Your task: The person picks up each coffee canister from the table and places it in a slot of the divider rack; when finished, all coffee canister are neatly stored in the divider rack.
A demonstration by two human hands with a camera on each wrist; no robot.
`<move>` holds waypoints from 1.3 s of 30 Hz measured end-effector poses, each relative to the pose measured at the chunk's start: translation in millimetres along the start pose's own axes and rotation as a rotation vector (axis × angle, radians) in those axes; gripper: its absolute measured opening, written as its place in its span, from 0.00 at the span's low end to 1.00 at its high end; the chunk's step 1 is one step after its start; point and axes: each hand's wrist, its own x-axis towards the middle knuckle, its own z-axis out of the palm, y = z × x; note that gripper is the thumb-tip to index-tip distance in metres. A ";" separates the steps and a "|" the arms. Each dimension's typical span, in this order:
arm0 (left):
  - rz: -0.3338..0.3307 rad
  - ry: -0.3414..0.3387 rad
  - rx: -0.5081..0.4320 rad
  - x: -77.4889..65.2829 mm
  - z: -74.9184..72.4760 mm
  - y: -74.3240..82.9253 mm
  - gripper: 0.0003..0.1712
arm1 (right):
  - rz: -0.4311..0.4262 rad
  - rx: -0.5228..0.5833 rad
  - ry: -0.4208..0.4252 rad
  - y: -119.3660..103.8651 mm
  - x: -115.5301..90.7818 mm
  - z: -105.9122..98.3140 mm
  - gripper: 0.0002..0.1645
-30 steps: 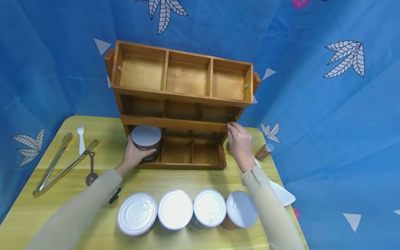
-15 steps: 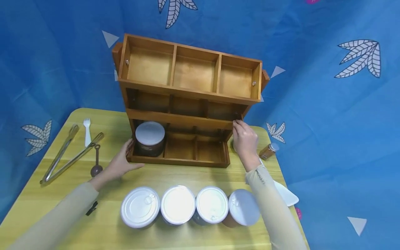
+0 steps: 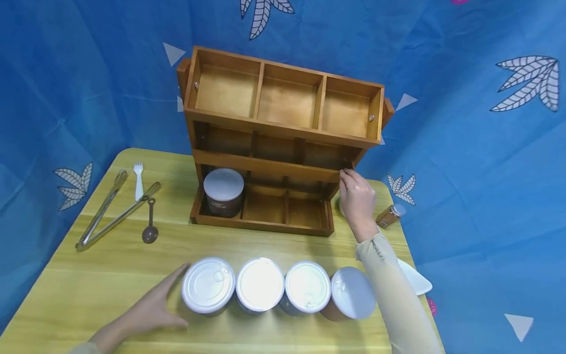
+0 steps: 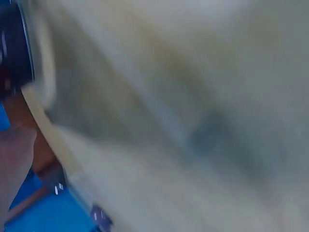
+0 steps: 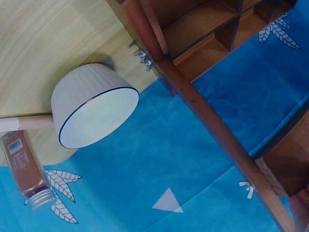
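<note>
A tiered wooden storage box (image 3: 265, 225) stands unfolded at the back of the table. In its bottom tier, the left compartment holds a dark can with a grey lid (image 3: 223, 192). My right hand (image 3: 359, 201) grips the right end of the middle tier's front edge; its fingertips (image 5: 301, 205) show at the corner of the right wrist view. Along the front stand several lidded cans in a row. My left hand (image 3: 152, 307) is spread beside the leftmost can (image 3: 209, 285), thumb and fingers apart, holding nothing. The left wrist view is mostly blurred.
Metal tongs (image 3: 103, 219), a white fork (image 3: 139, 182) and a brown measuring scoop (image 3: 150, 233) lie at the left. At the right are a bottle of brown powder (image 3: 390, 216), a white pan with a handle (image 5: 94, 104) and a white dish (image 3: 415, 278).
My left hand has let go of the dark can in the bottom tier and moved back toward the front row. My right hand has kept its grip on the box.
</note>
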 end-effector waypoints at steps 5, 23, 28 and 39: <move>0.039 0.085 -0.119 4.0 27.5 6.9 0.78 | 0.001 0.003 0.000 1.1 1.7 -1.3 0.09; 0.120 0.288 -0.203 19.1 22.5 15.9 0.70 | 0.014 -0.004 -0.041 2.6 -3.9 -3.2 0.09; 0.147 0.346 -0.234 50.0 -10.9 37.8 0.71 | 0.005 0.000 -0.036 1.4 -2.5 -2.7 0.09; 0.163 0.220 -0.185 156.4 -7.0 111.6 0.65 | -0.027 -0.022 -0.031 3.4 1.6 -5.3 0.09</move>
